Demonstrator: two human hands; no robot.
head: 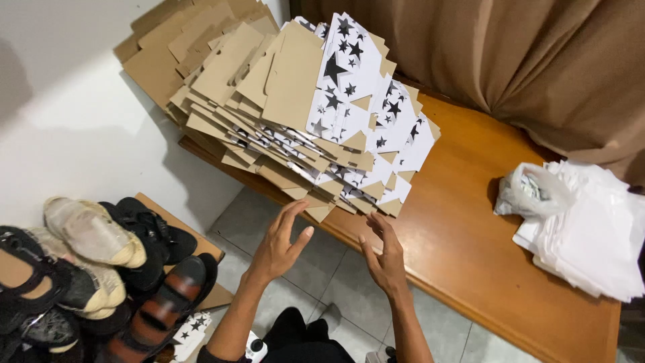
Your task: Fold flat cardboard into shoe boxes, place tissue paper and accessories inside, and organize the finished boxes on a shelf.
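The counter [463, 255] runs out of frame at the lower right. On it, the white bag pile [591, 235] is cut by the right edge. Below the counter, the shoes [80, 269] are cropped at the left.

Brown cardboard sheets [295, 114] show white faces with black stars; table [463, 249] orange-brown.

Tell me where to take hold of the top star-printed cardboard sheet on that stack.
Probably grip the star-printed sheet at its near lower edge, coming from the front. The stack of flat cardboard fans toward the open left hand and right hand, overhanging the wooden table.
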